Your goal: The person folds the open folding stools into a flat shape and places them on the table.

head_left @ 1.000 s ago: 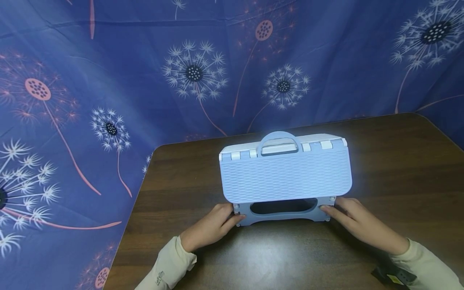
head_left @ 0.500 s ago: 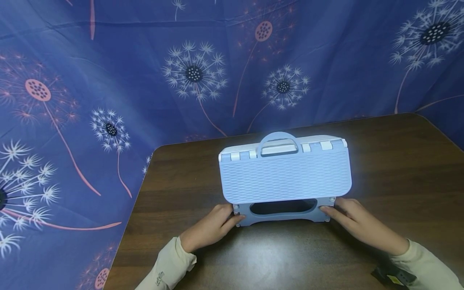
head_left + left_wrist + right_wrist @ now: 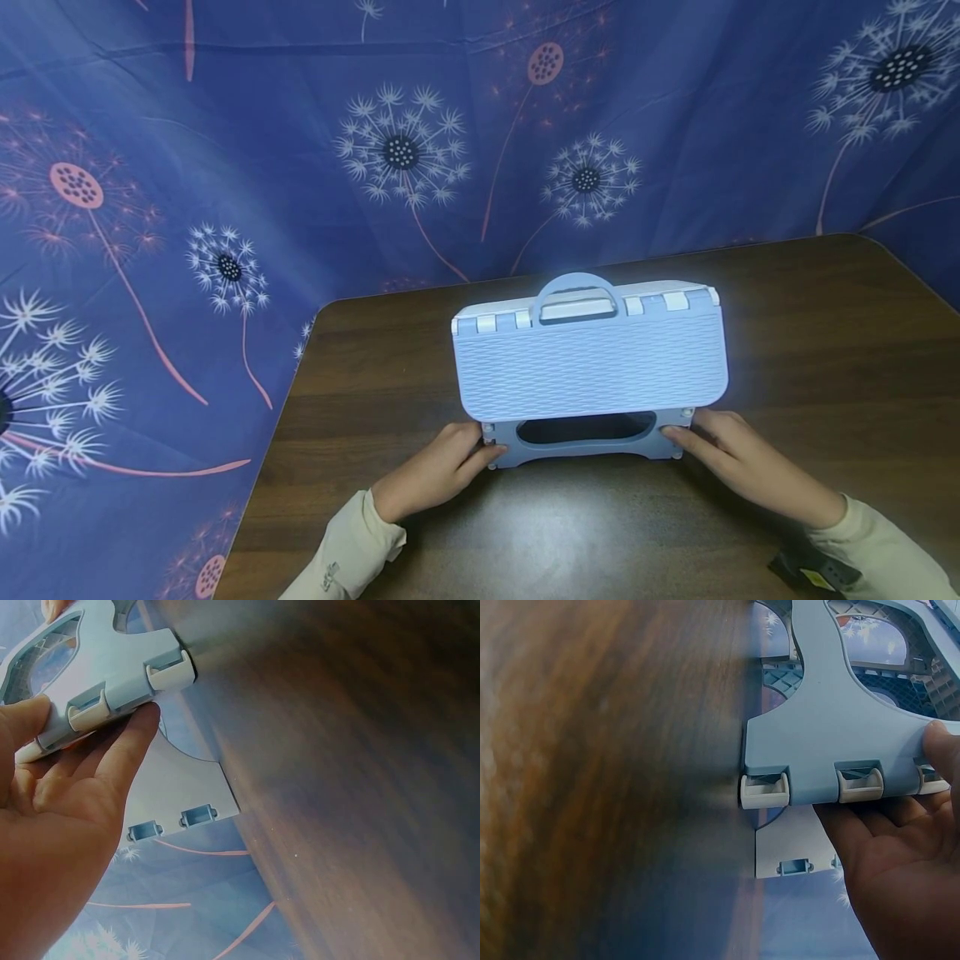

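Note:
A blue and white folding stool (image 3: 592,367) stands on the wooden table, its textured panel sloping toward the camera and an arched handle on top. At its lower left end, my left hand (image 3: 438,467) grips the blue leg panel, thumb in front. My right hand (image 3: 742,462) grips the same panel at the right end. In the left wrist view the fingers of my left hand (image 3: 75,795) lie behind the hinged edge of the leg panel (image 3: 112,645). My right hand (image 3: 907,847) holds the leg panel (image 3: 832,712) likewise, fingers behind its white hinges.
The dark wooden table (image 3: 360,358) runs up to a blue cloth (image 3: 300,125) with dandelion prints behind it and at the left. Near the right sleeve lies a black item (image 3: 813,571) with a yellow mark, partly hidden.

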A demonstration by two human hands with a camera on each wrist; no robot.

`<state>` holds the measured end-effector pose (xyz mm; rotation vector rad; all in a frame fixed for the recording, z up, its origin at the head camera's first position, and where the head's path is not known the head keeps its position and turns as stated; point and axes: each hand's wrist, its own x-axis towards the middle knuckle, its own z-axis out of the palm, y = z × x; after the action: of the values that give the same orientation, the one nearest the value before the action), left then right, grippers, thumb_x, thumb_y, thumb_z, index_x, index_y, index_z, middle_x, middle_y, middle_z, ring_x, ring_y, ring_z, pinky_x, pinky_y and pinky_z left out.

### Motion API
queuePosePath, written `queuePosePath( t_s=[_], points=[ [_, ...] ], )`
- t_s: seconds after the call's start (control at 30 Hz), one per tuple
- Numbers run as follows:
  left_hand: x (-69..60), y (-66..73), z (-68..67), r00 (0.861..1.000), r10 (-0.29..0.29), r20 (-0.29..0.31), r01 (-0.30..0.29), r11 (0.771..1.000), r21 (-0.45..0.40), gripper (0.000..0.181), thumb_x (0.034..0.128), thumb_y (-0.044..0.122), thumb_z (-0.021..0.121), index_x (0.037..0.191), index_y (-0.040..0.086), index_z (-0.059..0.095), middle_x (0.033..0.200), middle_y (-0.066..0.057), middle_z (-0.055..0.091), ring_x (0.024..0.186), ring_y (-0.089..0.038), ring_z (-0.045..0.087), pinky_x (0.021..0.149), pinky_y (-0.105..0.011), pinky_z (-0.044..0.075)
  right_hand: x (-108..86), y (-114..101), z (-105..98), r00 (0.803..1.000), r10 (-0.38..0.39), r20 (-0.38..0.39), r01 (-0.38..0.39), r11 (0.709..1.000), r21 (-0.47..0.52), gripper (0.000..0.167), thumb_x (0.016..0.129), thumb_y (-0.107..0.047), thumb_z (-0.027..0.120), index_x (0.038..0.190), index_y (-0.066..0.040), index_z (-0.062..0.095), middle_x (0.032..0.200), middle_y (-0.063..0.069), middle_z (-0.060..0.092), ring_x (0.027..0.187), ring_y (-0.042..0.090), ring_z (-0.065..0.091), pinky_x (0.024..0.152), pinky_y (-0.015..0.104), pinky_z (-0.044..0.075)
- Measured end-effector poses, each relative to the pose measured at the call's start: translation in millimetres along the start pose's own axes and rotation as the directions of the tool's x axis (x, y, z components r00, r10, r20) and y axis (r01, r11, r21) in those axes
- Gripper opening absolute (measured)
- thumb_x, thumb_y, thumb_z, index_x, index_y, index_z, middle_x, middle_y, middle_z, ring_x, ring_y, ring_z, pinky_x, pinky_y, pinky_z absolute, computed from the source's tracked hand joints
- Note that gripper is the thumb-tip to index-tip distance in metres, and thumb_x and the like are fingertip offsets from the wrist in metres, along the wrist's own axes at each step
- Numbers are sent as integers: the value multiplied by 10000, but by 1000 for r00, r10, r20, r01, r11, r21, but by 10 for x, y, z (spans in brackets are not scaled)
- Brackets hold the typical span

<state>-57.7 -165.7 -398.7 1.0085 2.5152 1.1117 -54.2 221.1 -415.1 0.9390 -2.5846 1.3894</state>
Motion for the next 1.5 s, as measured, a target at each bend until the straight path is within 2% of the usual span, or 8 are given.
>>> queuePosePath(
  t_s=[0.37, 0.6, 0.67, 0.93, 1.17, 1.5],
  points=[
    [3, -6, 2, 1000, 3, -1, -3, 1000, 3, 269, 1064, 295, 493, 847, 138, 468, 696, 107, 373, 595, 6, 342, 522, -168, 345, -11, 44, 12, 1000, -1, 7, 1, 1000, 7, 327, 943, 81, 589, 727, -152, 509, 636, -177, 407, 545, -28, 391, 469, 197, 375],
    [0, -9, 0, 1000, 3, -1, -3, 1000, -6, 190, 1065, 294, 490, 1013, 113, 515, 701, 105, 374, 602, 2, 349, 531, -174, 348, -1, 24, 8, 1000, -1, 2, 1, 1000, 12, 326, 948, 72, 588, 723, -150, 507, 637, -178, 406, 546, -27, 391, 467, 199, 374],
    [1, -8, 1, 1000, 3, 2, -3, 1000, -6, 187, 1066, 291, 490, 1018, 112, 515, 700, 105, 373, 601, 2, 349, 532, -174, 347, -1, 28, 10, 1000, -6, 0, 6, 1000, 9, 331, 944, 76, 591, 720, -150, 503, 635, -174, 404, 548, -29, 387, 466, 198, 369],
    [2, -5, 2, 1000, 6, -1, -6, 1000, 18, 198, 1067, 274, 491, 930, 131, 491, 695, 109, 369, 598, 7, 345, 528, -165, 341, 1, 10, 11, 1000, -1, -10, 1, 1000, -2, 352, 944, 71, 597, 699, -157, 486, 630, -190, 382, 543, -40, 369, 465, 191, 365],
    [-3, -9, 6, 1000, 7, -11, -6, 998, 65, 358, 1067, 276, 493, 741, 147, 420, 653, 118, 336, 567, 14, 302, 505, -151, 313, 1, -23, 13, 1000, 14, -14, -15, 1000, -27, 380, 958, 40, 594, 678, -176, 456, 642, -210, 342, 547, -44, 347, 469, 188, 350],
    [-2, -5, -1, 1000, 9, -4, -9, 998, 57, 370, 1071, 274, 480, 732, 146, 408, 651, 119, 327, 562, 14, 291, 501, -151, 302, 2, -19, 11, 1000, 25, -12, -26, 999, -25, 346, 965, 35, 588, 696, -155, 485, 644, -208, 364, 547, -35, 367, 470, 192, 361]
  ],
)
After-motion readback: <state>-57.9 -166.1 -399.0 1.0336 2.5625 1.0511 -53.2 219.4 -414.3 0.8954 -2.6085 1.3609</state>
